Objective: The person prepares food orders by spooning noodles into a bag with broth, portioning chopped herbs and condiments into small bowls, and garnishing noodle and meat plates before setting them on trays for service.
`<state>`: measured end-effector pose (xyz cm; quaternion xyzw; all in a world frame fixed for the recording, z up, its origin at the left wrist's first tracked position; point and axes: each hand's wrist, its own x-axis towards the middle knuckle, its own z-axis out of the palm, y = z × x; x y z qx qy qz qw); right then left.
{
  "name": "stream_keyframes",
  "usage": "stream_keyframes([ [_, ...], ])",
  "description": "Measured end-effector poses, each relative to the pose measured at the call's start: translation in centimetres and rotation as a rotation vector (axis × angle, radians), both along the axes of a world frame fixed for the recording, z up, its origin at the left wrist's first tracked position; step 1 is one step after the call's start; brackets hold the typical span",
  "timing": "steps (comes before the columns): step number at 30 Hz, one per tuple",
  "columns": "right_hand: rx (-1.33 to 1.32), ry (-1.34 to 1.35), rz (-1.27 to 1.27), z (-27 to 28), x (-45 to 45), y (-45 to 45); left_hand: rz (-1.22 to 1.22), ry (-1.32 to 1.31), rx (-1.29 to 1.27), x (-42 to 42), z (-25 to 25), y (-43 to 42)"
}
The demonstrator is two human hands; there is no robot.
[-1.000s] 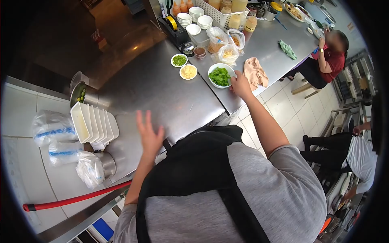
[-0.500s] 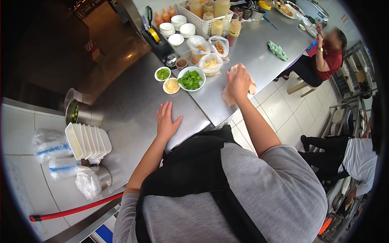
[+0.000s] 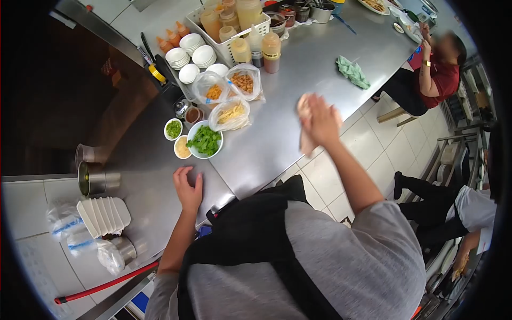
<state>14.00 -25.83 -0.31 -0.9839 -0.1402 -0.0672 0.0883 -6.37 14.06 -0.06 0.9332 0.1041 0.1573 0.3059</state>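
Note:
A peach-coloured cloth [image 3: 304, 110] lies on the steel table [image 3: 266, 141] near its front edge. My right hand [image 3: 323, 125] presses down on the cloth and covers much of it, slightly blurred. On the left, my left hand [image 3: 188, 190] rests on the tabletop, thumb apart and fingers a little bent, holding nothing. Just beyond it stand a bowl of green leaves [image 3: 205, 140], a small dish of pale minced food [image 3: 182, 147] and a small dish of chopped greens [image 3: 173, 129]. Bags of shredded and diced food [image 3: 230, 113] sit behind the bowl.
A green cloth [image 3: 353, 72] lies farther along the table. At the back are stacked white dishes [image 3: 192, 42] and a white basket of sauce bottles [image 3: 226, 53]. White trays [image 3: 104, 216] stand at left. A seated person [image 3: 440, 74] is at the far right; another person [image 3: 472, 210] stands behind.
My right hand and the cloth have shifted nearer the table's front edge, the hand now flatter on it. My left hand's fingers have bent slightly. The camera view has turned.

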Motion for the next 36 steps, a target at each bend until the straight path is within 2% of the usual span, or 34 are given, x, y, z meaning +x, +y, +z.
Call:
stream_keyframes([
  [2, -0.026, -0.148, -0.101, -1.3, 5.9, -2.5, 0.125, -0.114, 0.073, -0.1, 0.3, -0.7],
  [4, -0.016, -0.175, -0.151, -2.0, 11.1, -2.5, 0.211, -0.096, 0.100, 0.8, 1.8, -2.3],
  [6, -0.029, -0.199, -0.129, -2.6, 15.3, -1.9, 0.055, -0.200, 0.276, 2.7, 4.0, -4.3],
  [8, -0.041, -0.189, -0.188, -2.1, 18.6, -0.8, -0.006, -0.077, 0.353, 4.8, 6.0, -6.1],
  [9, -0.035, -0.154, -0.242, -1.5, 20.2, -0.5, 0.037, -0.060, 0.356, 5.2, 6.1, -6.6],
  [11, 0.014, -0.199, -0.352, -2.2, 23.5, -0.4, -0.055, 0.071, 0.500, 5.8, 6.0, -7.2],
  [15, -0.035, -0.142, -0.240, -2.4, 25.8, -0.1, -0.083, 0.069, 0.485, 5.9, 6.3, -7.4],
  [16, -0.033, -0.137, -0.228, -2.9, 25.3, -0.2, -0.072, 0.077, 0.485, 5.7, 6.7, -7.4],
  [18, -0.028, -0.182, 0.074, -3.4, 24.0, -0.5, -0.023, -0.087, 0.426, 5.2, 7.2, -7.5],
  [19, -0.034, -0.181, 0.121, -2.9, 22.2, -0.2, -0.006, -0.088, 0.421, 4.9, 6.1, -7.4],
  [21, -0.003, -0.203, 0.216, -2.7, 18.2, 0.0, 0.437, -0.137, -0.235, 4.1, 3.0, -7.4],
  [22, -0.004, -0.208, 0.216, -2.4, 15.9, 0.5, 0.455, -0.143, -0.241, 4.3, 3.1, -7.7],
  [24, 0.005, -0.195, 0.220, -1.5, 11.6, 1.6, 0.633, 0.153, -1.067, 5.5, 3.5, -8.3],
  [26, 0.028, -0.157, 0.234, -1.4, 8.3, 2.7, 0.663, 0.172, -1.124, 6.7, 3.3, -8.0],
  [28, 0.174, -0.183, 0.244, -0.2, 4.9, 4.1, 0.575, 0.252, -1.128, 7.1, 3.9, -7.3],
  [30, 0.271, -0.270, 0.314, 1.5, 1.5, 5.0, 0.534, 0.203, -1.088, 6.9, 3.3, -6.9],
  [32, 0.315, -0.284, 0.434, 2.9, -2.3, 5.8, 0.408, 0.201, -0.941, 6.0, 0.8, -6.4],
  [35, 0.513, -0.097, 0.592, 3.2, -8.1, 7.7, 0.328, 0.088, -0.769, 2.3, -0.8, -8.4],
  [36, 0.507, -0.073, 0.661, 3.2, -10.3, 8.6, 0.373, 0.100, -0.810, 0.1, 0.3, -9.4],
])
